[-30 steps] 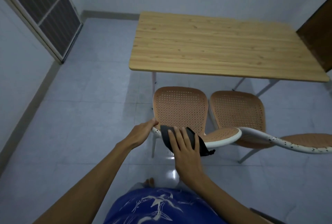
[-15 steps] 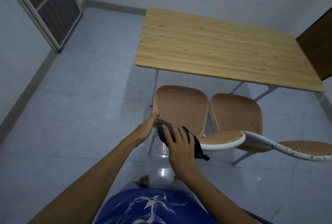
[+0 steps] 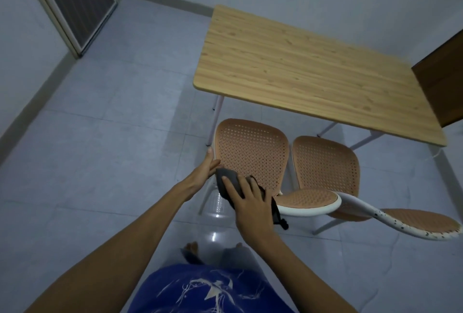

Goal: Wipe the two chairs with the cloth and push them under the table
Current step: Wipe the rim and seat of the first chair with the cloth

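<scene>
Cloth (image 3: 229, 184) has slid left along the top rail of the left chair (image 3: 251, 153) over the last second, right hand (image 3: 250, 202) going with it from mid-rail toward the left corner, so it now sits almost touching the left hand (image 3: 204, 171). Camera view also swung, table (image 3: 313, 74) now reads further right and tilted, chairs themselves look unmoved. Meaning for the task: judging by this, wipe of the first chair's backrest is mid-stroke, near the end of a pass; second chair (image 3: 325, 162) untouched by either hand right now, and neither chair is pushed in yet, both seats stand clear of the table edge on the near side. Right hand lies flat, fingers spread, pressing the cloth down onto the rail, palm on top rather than a fist grip. Left hand wraps the left end of the rail, thumb up, steadying the chair. Cloth looks dark grey to black, soft, bunched under the palm with a loose tail hanging off the right side below the hand. Chairs: tan perforated weave-pattern seats and backs with white rims and thin white legs; rim of the right chair's back shows dark specks. Side by side, nearly touching, backs toward the person, on a glossy pale tiled floor (image 3: 112, 162).
</scene>
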Tool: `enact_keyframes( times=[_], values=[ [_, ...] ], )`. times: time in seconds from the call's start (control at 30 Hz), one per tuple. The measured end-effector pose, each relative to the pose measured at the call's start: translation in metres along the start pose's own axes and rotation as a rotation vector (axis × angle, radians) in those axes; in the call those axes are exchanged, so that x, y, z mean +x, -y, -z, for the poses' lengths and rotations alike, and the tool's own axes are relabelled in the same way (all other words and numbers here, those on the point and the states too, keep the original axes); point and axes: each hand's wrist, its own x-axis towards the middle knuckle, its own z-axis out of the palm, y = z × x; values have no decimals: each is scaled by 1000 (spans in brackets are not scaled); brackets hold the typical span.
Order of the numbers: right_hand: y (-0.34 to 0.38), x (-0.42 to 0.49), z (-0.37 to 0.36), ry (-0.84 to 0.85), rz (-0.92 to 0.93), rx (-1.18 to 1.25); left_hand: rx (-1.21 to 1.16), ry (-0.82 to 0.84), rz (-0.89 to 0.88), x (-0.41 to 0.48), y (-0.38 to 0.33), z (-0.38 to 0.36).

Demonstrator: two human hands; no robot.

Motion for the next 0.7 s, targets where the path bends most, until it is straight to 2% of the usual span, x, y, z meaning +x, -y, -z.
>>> enact_keyframes(
  times=[0.1,0.2,0.3,0.4,0.5,0.6,0.7],
  values=[
    [-2,14,2,-33,68,-17,-46,-20,11,5,2,1],
    [7,38,0,36,109,-77,-136,-70,48,13,5,7],
    [20,58,2,158,117,-223,-264,-134,100,20,11,14],
    [32,86,5,362,140,-244,-369,-186,127,21,13,17],
    [37,126,9,597,79,-9,-398,-233,134,25,15,20],
    [31,160,15,884,-83,339,-392,-273,157,23,19,21],
    [12,175,3,931,-276,677,-368,-280,175,23,25,19]
  ],
)
